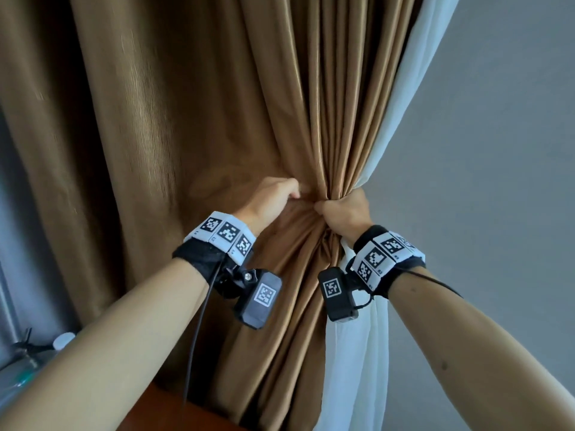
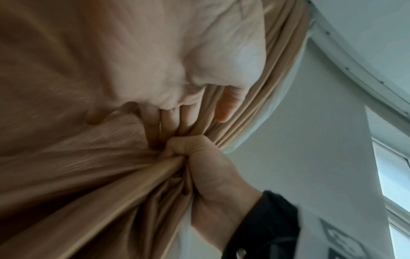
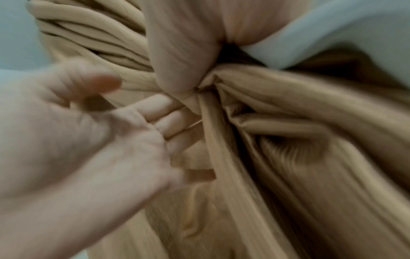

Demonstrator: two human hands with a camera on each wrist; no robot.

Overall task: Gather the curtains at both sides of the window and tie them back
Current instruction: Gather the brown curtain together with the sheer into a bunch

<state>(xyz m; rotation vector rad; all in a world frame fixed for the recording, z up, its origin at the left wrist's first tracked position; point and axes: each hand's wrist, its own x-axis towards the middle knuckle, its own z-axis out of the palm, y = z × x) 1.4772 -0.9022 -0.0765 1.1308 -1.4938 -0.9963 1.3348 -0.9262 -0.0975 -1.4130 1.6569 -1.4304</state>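
gathering step on the brown curtain (image 1: 217,119) beside the white sheer (image 1: 401,126): right hand (image 1: 345,213) fists the bunched pleats against the wall side, left hand (image 1: 273,197) curls fingers into looser folds. next, probably, a tie-back; none visible.

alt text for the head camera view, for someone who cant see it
Two hands bunch a brown curtain at mid-height: the right hand grips the gathered folds with a white sheer curtain, and the left hand pinches fabric beside it.
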